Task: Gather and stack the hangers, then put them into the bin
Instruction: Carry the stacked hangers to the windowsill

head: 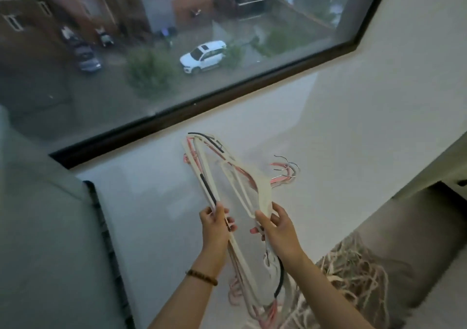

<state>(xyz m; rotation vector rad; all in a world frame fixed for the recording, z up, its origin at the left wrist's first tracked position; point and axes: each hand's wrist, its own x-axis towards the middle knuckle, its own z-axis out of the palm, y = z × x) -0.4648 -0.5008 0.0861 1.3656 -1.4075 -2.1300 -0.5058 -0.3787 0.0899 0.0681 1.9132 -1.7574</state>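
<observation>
Person, two arms: left hand [214,227] and right hand [276,231], forearms bare. Left wrist: one dark brown beaded bracelet [202,276], small round beads, snug fit.

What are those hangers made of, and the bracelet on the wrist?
The hangers look like smooth white and pink plastic, thin and molded. Their black strips may be rubbery non-slip pads. The hooks look like metal wire, grey and a bit shiny. The bracelet seems to be brown wooden beads, though it is too small to be sure.
</observation>
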